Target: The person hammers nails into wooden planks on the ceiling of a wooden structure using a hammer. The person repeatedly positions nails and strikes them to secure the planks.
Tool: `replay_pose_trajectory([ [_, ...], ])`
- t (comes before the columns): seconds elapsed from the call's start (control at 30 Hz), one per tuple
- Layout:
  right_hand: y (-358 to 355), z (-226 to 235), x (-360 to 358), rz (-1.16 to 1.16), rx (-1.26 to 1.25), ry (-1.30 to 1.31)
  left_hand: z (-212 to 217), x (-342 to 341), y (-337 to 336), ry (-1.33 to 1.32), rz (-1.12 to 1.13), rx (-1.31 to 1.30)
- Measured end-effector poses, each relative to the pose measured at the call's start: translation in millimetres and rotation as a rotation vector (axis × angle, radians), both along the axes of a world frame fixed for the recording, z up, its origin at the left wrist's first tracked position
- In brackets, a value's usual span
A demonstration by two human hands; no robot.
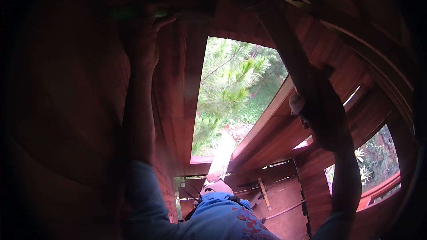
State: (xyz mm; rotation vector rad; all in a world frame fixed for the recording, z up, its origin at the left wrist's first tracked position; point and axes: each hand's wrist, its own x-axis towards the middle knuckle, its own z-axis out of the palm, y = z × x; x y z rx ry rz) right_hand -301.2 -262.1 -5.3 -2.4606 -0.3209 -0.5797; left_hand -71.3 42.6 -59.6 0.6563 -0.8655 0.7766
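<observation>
My left hand is raised into the dark upper left, by the wooden boards. One finger points right; the others are curled in shadow around something I cannot make out, next to a dim green patch. On the right, my right hand is closed around the handle of a hammer. The handle slants up and left from my fist, and its broad dark head fills the top of the view. My thumb shows pale against the handle.
Reddish wooden planks surround me. An opening in the middle shows pine branches outside, with a pale beam below it. At lower right is a second window. Wood pieces lie farther down, past my blue shirt.
</observation>
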Motion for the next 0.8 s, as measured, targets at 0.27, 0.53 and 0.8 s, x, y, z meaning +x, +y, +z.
replay_pose_trajectory([
  [0.27,34.5,-8.7,6.6,0.047,-0.289,-0.052,-30.2,23.4,-8.3,0.075,-0.15,-0.084],
  [0.53,42.8,-32.3,19.6,0.1,-0.271,0.018,-57.2,27.0,-2.8,-0.035,-0.269,-0.093],
  [0.8,47.0,-80.3,41.1,0.149,-0.472,0.05,-99.5,28.8,-26.0,0.279,-0.559,-0.269],
])
